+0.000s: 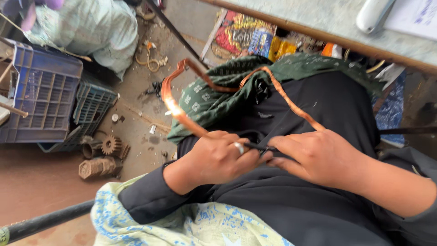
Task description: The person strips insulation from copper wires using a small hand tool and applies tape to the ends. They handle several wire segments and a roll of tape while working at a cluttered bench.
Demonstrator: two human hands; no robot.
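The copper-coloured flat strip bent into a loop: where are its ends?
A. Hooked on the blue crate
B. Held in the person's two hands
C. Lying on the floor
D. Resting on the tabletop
B: the copper-coloured flat strip loops up over the lap, and both ends run down into the left hand and right hand.

Your copper-orange strip [182, 116], beside it your dark green cloth [214, 100] with pale square motifs, left of it blue crate [43, 93], below it your black garment [318, 114].

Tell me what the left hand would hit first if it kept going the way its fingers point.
Probably the right hand: the left hand points straight at it, their fingertips nearly touching.
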